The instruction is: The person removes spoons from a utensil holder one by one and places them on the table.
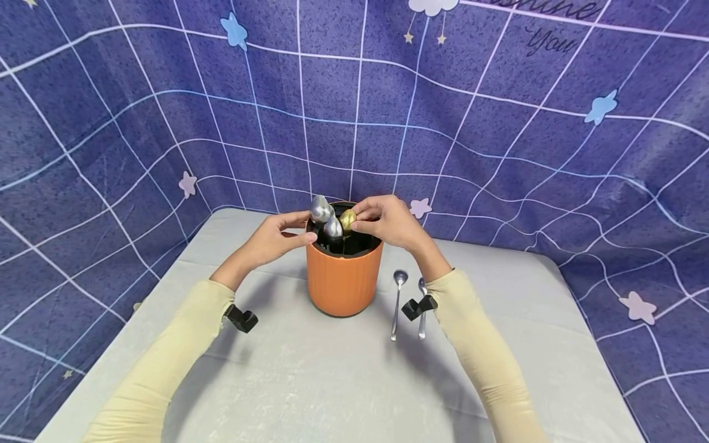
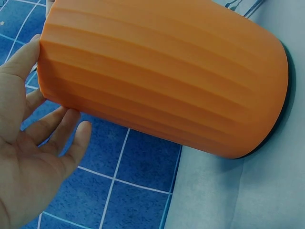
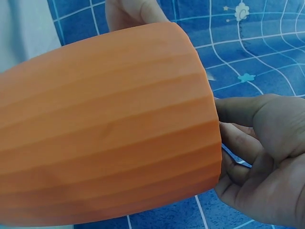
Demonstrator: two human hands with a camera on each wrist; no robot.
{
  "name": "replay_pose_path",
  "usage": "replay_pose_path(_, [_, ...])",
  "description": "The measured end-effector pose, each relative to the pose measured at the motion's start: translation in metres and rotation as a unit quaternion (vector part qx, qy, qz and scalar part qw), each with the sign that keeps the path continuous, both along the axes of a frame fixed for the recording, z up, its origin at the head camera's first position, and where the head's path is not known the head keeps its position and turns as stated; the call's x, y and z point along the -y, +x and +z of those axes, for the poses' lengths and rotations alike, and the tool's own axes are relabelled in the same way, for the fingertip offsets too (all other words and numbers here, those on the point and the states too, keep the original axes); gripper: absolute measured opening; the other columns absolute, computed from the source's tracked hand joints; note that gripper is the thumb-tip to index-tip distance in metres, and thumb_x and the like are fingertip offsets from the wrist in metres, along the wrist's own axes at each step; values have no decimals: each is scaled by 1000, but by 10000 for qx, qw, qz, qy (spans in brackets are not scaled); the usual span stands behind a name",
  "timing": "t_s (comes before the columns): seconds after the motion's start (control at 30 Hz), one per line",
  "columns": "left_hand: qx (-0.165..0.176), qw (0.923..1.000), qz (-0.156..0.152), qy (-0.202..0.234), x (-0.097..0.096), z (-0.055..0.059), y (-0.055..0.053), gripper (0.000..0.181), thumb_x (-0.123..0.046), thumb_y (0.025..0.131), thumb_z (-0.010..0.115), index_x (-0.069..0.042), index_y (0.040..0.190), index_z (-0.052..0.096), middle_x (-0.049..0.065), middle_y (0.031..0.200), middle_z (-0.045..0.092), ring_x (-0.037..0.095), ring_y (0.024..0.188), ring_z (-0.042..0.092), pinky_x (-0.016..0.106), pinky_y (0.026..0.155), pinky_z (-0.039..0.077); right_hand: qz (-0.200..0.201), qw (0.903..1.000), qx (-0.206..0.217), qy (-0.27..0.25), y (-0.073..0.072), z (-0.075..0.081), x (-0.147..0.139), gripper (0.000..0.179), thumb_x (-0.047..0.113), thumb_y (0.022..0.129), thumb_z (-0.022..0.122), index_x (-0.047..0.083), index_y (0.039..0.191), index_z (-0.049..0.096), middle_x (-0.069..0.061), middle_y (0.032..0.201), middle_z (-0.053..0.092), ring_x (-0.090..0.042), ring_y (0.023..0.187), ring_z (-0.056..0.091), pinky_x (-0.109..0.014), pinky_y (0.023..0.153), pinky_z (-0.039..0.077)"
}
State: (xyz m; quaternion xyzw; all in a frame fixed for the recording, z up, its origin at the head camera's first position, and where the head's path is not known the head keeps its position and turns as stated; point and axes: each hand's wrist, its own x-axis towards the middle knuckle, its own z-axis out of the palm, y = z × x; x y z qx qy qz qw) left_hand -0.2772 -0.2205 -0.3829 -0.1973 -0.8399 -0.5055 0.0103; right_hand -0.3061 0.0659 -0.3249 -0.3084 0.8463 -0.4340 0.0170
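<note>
An orange ribbed utensil holder (image 1: 343,280) with a black divided inside stands upright on the table. Two silver spoons (image 1: 333,227) stand in it, bowls up. My right hand (image 1: 390,221) is over the right side of its rim, thumb and fingertips pinching a gold spoon (image 1: 348,219) by its bowl; the spoon's handle is down inside, hidden. On the left, my left hand (image 1: 279,237) holds the holder at its rim, thumb at the front and fingers farther back. The left wrist view shows the fingers (image 2: 62,129) against the ribbed wall, loosely bent.
Two small silver spoons lie on the light table (image 1: 299,381) right of the holder: one long-handled spoon (image 1: 396,304) and another spoon (image 1: 423,326) partly behind the right wrist's black mount (image 1: 419,306). A blue grid-patterned curtain (image 1: 354,111) surrounds the table's back and sides.
</note>
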Motion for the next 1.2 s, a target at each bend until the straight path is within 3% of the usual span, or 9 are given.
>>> replay_pose_path(0.53, [-12, 10000, -5, 12, 0, -1, -1, 62, -25, 95, 75, -2, 148, 53, 14, 148, 56, 32, 135, 52, 50, 109, 49, 253, 9982, 508, -209, -5, 5, 2, 15, 7, 92, 77, 2, 105, 73, -10, 97, 77, -18, 93, 72, -33, 89, 57])
replay_pose_path(0.83, [-61, 10000, -43, 15, 1, -2, -2, 60, -24, 95, 75, -4, 148, 54, 13, 147, 57, 32, 134, 53, 50, 108, 49, 413, 9947, 761, -554, -11, 7, 2, 17, 6, 93, 75, 1, 110, 73, -10, 96, 76, -12, 78, 65, -23, 58, 48])
replay_pose_path(1.2, [-17, 10000, -29, 36, 1, -3, -2, 62, -24, 96, 75, -1, 149, 51, 15, 149, 55, 32, 133, 54, 50, 108, 49, 325, 9922, 965, -723, -10, 22, 1, 20, 8, 95, 73, 0, 114, 72, -11, 100, 76, -19, 93, 71, -31, 87, 58])
